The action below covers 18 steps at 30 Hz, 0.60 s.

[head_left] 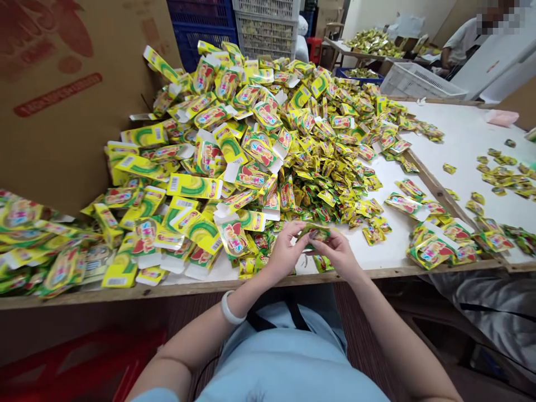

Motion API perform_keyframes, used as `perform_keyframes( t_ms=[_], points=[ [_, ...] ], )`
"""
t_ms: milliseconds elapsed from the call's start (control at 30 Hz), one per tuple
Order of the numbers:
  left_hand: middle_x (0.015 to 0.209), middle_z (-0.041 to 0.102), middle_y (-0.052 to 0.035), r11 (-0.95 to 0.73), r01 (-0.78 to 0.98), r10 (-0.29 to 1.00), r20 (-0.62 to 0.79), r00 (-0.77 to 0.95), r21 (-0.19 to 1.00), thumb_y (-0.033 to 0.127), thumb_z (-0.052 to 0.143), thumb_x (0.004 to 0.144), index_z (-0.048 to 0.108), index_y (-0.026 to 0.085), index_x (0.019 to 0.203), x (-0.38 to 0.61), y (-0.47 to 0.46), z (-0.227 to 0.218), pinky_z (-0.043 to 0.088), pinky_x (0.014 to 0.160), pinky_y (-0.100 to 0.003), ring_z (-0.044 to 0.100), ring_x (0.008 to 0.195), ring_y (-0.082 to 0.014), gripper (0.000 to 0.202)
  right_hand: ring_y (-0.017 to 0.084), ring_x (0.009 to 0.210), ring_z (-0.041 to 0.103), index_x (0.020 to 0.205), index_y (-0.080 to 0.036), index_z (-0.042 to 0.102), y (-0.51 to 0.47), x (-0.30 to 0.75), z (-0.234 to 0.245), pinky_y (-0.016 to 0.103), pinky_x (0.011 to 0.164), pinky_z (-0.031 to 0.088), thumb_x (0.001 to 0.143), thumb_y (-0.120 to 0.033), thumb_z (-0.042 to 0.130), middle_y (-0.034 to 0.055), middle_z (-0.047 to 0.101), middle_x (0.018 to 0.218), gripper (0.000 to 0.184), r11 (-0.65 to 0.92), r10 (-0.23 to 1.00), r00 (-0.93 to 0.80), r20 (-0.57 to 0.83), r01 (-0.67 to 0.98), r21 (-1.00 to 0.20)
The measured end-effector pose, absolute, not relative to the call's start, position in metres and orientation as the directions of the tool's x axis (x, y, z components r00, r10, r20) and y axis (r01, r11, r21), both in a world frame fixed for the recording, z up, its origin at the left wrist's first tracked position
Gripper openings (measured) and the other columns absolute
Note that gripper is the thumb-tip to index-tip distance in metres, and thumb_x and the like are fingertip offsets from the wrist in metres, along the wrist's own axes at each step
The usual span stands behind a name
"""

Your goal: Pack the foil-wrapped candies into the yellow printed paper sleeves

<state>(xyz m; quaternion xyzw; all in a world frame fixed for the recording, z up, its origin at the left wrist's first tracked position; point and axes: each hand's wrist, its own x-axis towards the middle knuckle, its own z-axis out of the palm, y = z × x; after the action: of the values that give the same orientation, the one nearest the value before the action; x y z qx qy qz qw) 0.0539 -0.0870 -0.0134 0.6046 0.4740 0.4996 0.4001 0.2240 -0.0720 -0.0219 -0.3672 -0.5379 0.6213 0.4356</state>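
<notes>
My left hand (288, 249) and my right hand (340, 255) meet just above the table's front edge. Their fingers are closed on a small green and yellow packet (315, 229), one hand on each side of it. The fingers cover much of the packet, and its print is too small to read. Behind my hands lies a heap of small shiny yellow and green packets (322, 173). Yellow printed cartons (195, 186), many with white flaps standing open, are piled to the left. A white band (233, 308) circles my left wrist.
A big cardboard box (79, 145) stands at the left. Filled cartons (433, 245) lie at the front right, beside a wooden strip (444, 192) that divides the white tabletop. Loose packets (508, 176) are scattered beyond it. A person (458, 47) sits at the back right, near a white crate (421, 82).
</notes>
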Motion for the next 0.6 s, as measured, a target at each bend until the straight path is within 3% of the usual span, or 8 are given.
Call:
perform_keyframes(
  t_ms=[100,200,267,367,467,600],
  points=[
    [0.126,0.06,-0.0144,-0.37,0.559,0.911,0.407,0.062,0.742,0.041,0.059,0.093,0.068,0.022,0.113,0.036,-0.062,-0.01,0.044,0.103,-0.047,0.053,0.122,-0.03,0.03,0.014,0.056,0.064,0.094,-0.021,0.068,-0.075,0.219,-0.023,0.029,0.053,0.058,0.074,-0.045,0.081,0.0016,0.07,0.081,0.033,-0.079,0.971,-0.237,-0.02,-0.241,-0.967],
    [0.133,0.055,-0.0198,-0.238,0.844,0.879,0.477,-0.024,0.481,0.041,0.066,0.088,0.057,0.016,0.127,0.009,-0.022,0.006,0.035,0.108,-0.053,0.045,0.13,-0.0367,0.047,0.012,0.051,0.062,0.088,-0.019,0.071,-0.072,0.225,-0.017,0.023,0.044,0.05,0.072,-0.043,0.083,0.0029,0.072,0.078,0.031,-0.038,0.986,-0.165,-0.002,-0.212,-0.976],
    [0.13,0.055,-0.0256,-0.077,0.945,0.903,0.423,-0.068,0.317,0.036,0.068,0.087,0.052,0.008,0.129,-0.006,0.001,0.017,0.034,0.106,-0.055,0.046,0.128,-0.0414,0.054,0.011,0.052,0.06,0.087,-0.018,0.073,-0.07,0.231,-0.015,0.023,0.044,0.049,0.07,-0.042,0.083,0.0044,0.074,0.083,0.031,-0.03,0.985,-0.173,-0.001,-0.168,-0.985],
    [0.117,0.061,-0.0244,-0.007,0.982,0.964,0.262,-0.044,0.189,0.027,0.064,0.088,0.055,0.006,0.118,-0.02,0.013,0.025,0.042,0.097,-0.05,0.056,0.114,-0.0394,0.037,0.01,0.051,0.056,0.085,-0.018,0.073,-0.071,0.239,-0.013,0.024,0.047,0.051,0.071,-0.041,0.083,0.0038,0.074,0.083,0.028,-0.014,0.986,-0.165,0.008,-0.13,-0.991],
    [0.111,0.061,-0.0161,-0.06,0.94,0.965,0.261,-0.032,0.337,0.029,0.059,0.09,0.055,0.014,0.109,-0.028,-0.007,0.027,0.047,0.089,-0.041,0.061,0.102,-0.0309,0.025,0.011,0.051,0.058,0.092,-0.019,0.071,-0.075,0.246,-0.011,0.023,0.044,0.05,0.074,-0.039,0.082,0.0011,0.071,0.076,0.029,-0.007,0.99,-0.137,0.018,-0.176,-0.984],
    [0.101,0.062,-0.0066,-0.127,0.648,0.98,0.197,-0.036,0.751,0.034,0.06,0.083,0.051,0.018,0.107,-0.024,-0.053,0.031,0.049,0.082,-0.034,0.06,0.092,-0.0228,0.031,0.012,0.052,0.061,0.094,-0.02,0.069,-0.076,0.249,-0.005,0.021,0.038,0.049,0.078,-0.034,0.08,-0.001,0.069,0.075,0.024,-0.034,0.984,-0.179,0.019,-0.287,-0.957]
  ],
)
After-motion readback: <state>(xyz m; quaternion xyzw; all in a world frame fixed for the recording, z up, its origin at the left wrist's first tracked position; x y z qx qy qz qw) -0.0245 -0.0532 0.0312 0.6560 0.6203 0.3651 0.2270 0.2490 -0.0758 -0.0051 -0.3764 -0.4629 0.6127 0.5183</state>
